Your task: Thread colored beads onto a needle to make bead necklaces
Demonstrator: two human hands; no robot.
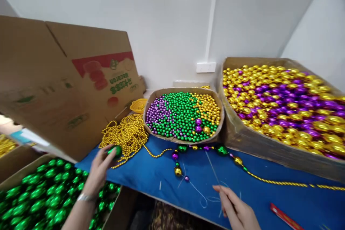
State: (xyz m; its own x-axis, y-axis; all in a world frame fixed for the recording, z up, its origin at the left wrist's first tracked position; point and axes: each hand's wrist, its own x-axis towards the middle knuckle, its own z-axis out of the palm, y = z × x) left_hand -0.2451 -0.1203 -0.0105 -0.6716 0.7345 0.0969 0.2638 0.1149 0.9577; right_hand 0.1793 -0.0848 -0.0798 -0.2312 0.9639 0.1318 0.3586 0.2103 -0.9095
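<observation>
My left hand (101,167) is closed around a large shiny green bead (117,151), held over the table's left edge beside a heap of gold bead strands (126,133). At the front of the table my right hand (237,206) pinches a thin clear thread (212,165), which runs up toward the strung beads. That bead garland (206,148) lies on the blue cloth, with green, purple and gold beads in several sizes. Its left end hangs down to a gold bead (178,171) and a small purple bead (187,178), from which loose thread trails.
A shallow cardboard tray (185,142) holds small purple, green and gold beads. A larger box (250,140) of gold and purple beads stands right. Below left is a box (8,183) of green beads, under a tall carton (61,115). A red packet (285,217) lies front right.
</observation>
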